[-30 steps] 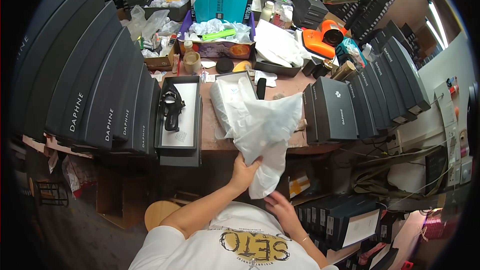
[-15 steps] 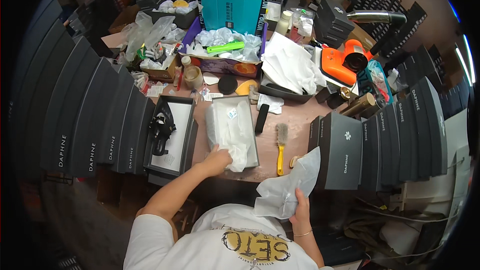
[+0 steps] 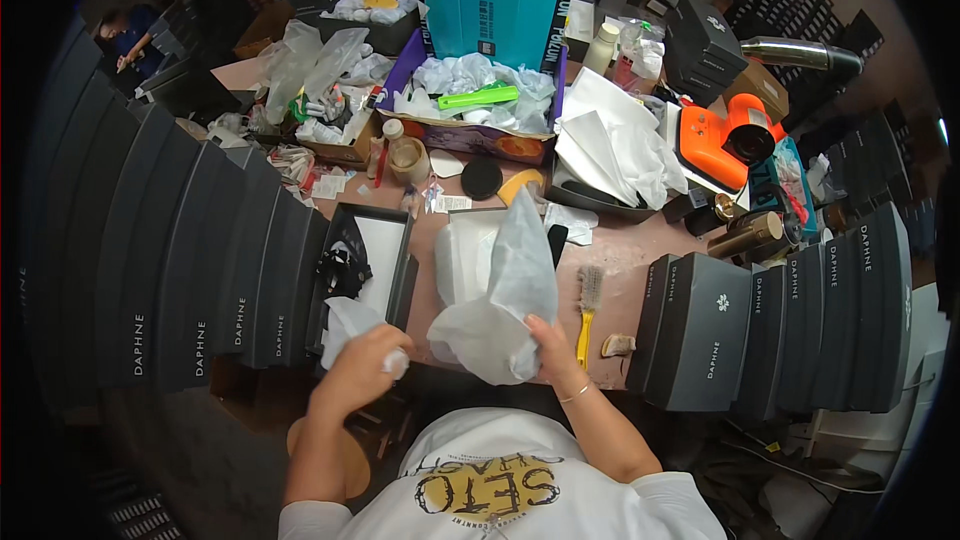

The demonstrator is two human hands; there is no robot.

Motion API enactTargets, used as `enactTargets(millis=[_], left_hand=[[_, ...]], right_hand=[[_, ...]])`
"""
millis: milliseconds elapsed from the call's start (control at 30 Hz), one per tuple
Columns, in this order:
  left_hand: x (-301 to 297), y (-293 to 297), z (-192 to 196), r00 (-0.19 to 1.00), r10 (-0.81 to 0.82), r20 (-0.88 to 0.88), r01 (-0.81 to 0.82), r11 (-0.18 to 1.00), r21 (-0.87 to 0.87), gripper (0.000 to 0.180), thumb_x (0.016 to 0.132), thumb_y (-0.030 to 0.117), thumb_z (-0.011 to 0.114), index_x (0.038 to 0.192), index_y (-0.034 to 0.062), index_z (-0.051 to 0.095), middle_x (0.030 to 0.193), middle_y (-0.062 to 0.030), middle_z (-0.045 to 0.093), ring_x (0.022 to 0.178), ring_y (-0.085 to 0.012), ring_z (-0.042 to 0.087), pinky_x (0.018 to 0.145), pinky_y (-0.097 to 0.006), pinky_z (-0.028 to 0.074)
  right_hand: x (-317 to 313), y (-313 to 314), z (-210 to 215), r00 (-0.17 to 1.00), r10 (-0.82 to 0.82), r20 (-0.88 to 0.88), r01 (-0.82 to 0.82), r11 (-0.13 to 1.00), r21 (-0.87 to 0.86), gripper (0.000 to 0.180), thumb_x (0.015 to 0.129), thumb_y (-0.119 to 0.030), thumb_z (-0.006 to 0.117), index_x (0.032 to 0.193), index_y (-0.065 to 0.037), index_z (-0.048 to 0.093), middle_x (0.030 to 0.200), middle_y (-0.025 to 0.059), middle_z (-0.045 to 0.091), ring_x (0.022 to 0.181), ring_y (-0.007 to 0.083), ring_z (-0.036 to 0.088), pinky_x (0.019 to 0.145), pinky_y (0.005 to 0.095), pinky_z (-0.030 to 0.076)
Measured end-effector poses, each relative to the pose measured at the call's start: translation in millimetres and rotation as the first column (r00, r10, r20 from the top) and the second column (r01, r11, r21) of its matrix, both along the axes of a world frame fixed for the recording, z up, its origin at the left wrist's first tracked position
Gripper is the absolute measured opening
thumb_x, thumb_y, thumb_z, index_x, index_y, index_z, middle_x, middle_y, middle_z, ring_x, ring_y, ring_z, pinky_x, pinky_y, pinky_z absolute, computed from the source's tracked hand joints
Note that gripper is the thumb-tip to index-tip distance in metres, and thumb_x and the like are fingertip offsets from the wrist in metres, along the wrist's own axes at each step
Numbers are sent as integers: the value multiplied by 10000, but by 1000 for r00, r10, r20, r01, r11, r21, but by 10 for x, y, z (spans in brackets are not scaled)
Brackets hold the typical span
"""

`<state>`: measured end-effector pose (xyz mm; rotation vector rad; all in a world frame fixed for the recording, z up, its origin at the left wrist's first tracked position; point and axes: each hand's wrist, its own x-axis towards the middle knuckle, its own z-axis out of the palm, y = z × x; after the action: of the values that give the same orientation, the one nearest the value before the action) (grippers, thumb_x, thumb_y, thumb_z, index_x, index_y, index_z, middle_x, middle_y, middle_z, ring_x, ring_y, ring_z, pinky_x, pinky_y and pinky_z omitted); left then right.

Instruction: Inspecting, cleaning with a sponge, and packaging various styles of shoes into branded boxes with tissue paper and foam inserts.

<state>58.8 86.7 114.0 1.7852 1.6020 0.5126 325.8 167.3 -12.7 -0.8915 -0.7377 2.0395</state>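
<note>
My left hand [image 3: 368, 362] is closed on a crumpled piece of white tissue paper [image 3: 350, 321] at the front corner of an open dark shoe box. Inside that box lies a black strappy shoe [image 3: 343, 258], partly hidden by shadow and paper. My right hand [image 3: 557, 348] pinches the edge of a larger sheet of white tissue paper [image 3: 505, 290], held up over the table's front edge. Behind this sheet, and mostly covered by it, is a second open box with white paper lining [image 3: 462, 258].
Dark shoe boxes [image 3: 265, 290] stand in a row at left, and more boxes [image 3: 710, 335] at right. A yellow-handled brush [image 3: 587, 315] and a small pale block [image 3: 619, 345] lie on the table. Farther back are a purple box [image 3: 480, 135], white paper sheets [image 3: 610, 145] and an orange device [image 3: 712, 145].
My left hand has left the second box and moved left, now gripping crumpled tissue paper. My right hand has raised its tissue sheet forward and left, over the second box.
</note>
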Motion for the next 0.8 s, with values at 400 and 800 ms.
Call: enactTargets(millis=[400, 800], left_hand=[[1091, 754, -2646, 967, -59, 247, 182, 839, -513, 447, 830, 464, 601, 950, 43, 693, 934, -203, 667, 856, -346, 649, 772, -414, 498], [2091, 465, -1435, 716, -306, 627, 267, 951, 159, 468, 895, 196, 543, 1316, 10, 455, 1221, -207, 545, 1046, -348, 574, 881, -405, 455]], right_hand=[[1156, -603, 286, 827, -562, 9, 560, 825, 80, 435, 896, -221, 569, 1246, 33, 529, 1131, 103, 626, 1007, 216, 618, 878, 356, 504], [21, 139, 789, 995, 49, 89, -48, 999, -14, 567, 838, -327, 669, 1257, 20, 509, 1103, 83, 616, 933, 178, 603, 816, 295, 496]])
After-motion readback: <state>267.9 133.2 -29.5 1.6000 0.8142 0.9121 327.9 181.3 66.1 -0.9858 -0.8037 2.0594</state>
